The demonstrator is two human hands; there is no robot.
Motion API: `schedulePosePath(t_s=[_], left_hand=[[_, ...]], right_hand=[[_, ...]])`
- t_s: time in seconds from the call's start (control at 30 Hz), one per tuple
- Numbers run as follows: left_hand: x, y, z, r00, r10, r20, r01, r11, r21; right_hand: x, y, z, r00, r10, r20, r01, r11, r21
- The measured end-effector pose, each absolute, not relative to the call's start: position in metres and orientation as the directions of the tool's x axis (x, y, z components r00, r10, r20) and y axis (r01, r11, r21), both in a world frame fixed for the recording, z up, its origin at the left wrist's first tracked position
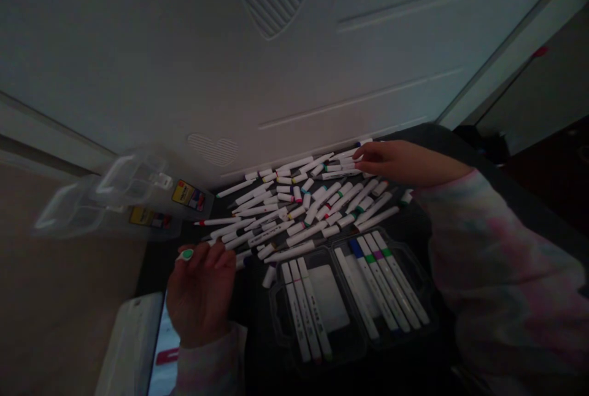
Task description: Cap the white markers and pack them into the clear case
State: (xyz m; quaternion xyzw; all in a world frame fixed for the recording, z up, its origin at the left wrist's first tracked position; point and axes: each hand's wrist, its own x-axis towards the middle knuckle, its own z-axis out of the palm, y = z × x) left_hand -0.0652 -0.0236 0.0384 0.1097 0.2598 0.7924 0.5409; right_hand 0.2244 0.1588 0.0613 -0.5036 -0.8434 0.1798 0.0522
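My left hand is raised at the left of the marker pile, fingers curled around a small white marker cap with a green end. Over the far right of the pile, my right hand reaches in with its fingertips closed at a white marker. Loose white markers and separate caps with coloured bands lie spread across the dark surface, several without caps. In front of them lies an opened clear case. Its left half holds three markers; several capped markers fill part of its right half.
Two clear plastic cases with yellow labels stand at the left. A white panel with raised hearts rises behind the pile. At the lower left are a white box-like object and a bright sheet or screen.
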Motion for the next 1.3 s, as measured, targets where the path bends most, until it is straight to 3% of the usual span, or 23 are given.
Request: schedulePosePath(t_s=[0.83, 1.3], left_hand=[[-0.073, -0.023, 0.03, -0.312, 0.943, -0.114, -0.862, -0.231, 0.451], [-0.073, -0.024, 0.028, -0.319, 0.941, -0.115, -0.85, -0.231, 0.473]], right_hand=[[0.224, 0.159, 0.064, -0.479, 0.869, -0.124, 0.835, 0.407, -0.37], [0.225, 0.159, 0.063, -0.479, 0.872, -0.097, 0.832, 0.416, -0.367]])
